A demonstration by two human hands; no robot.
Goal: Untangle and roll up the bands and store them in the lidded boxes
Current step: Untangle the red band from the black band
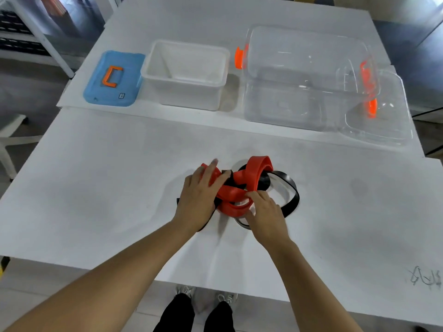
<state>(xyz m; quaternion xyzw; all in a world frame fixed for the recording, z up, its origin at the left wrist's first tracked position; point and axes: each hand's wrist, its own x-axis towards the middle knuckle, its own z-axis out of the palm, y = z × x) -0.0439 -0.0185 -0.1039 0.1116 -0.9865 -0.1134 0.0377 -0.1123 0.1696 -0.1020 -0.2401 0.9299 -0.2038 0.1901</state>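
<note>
A red band (254, 173) and a black band (291, 195) lie knotted together in the middle of the white table (96, 188). My left hand (200, 197) lies over the left side of the tangle, its fingers curled round a red loop. My right hand (266, 210) pinches the lower red loop at the front of the tangle. At the back stand an open white box (184, 75) and an open clear box (304, 77) with orange latches.
The blue lid (112, 79) with an orange handle lies left of the white box. A clear lid (381, 116) leans by the clear box on the right. A metal rack (36, 32) stands off the table's far left. Scribbles (424, 277) mark the near right corner.
</note>
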